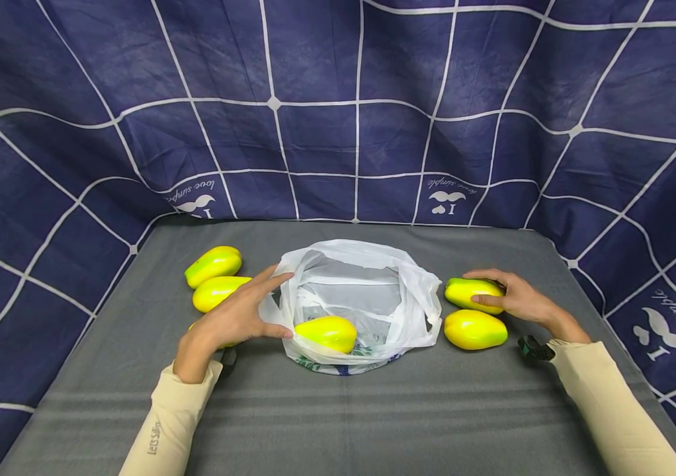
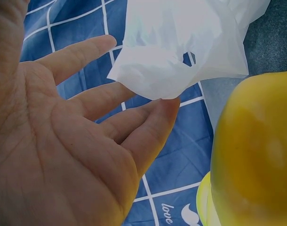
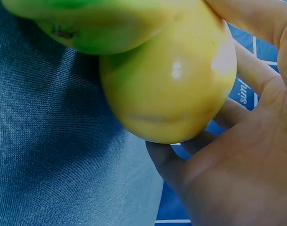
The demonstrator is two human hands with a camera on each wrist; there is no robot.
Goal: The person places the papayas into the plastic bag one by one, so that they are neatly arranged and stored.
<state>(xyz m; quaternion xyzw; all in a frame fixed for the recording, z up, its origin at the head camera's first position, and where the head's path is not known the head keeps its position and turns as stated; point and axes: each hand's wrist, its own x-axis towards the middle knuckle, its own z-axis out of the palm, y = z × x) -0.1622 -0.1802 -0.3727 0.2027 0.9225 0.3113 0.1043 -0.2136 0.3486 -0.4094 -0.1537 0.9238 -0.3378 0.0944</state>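
papaya (image 1: 463, 291) sits gripped by the right hand (image 1: 513, 295), left hand (image 1: 235, 317) spread at the bag (image 1: 420, 294).

Thin white plastic bag (image 1: 427, 304), crinkled and semi-translucent, with a soft sheen along its folds. The yellow fruit (image 1: 327, 333) inside it has smooth, waxy-looking, glossy skin. The 2 fruits (image 1: 475, 330) right of the bag share that smooth, shiny finish — bright highlights show in the right wrist view. Below, grey cloth (image 1: 344, 423) is matt, with a fine ribbed weave and creases. The navy backdrop (image 1: 397, 66) is wrinkled fabric — low in sheen. Beige sleeves (image 1: 612, 403) look like matt cloth.
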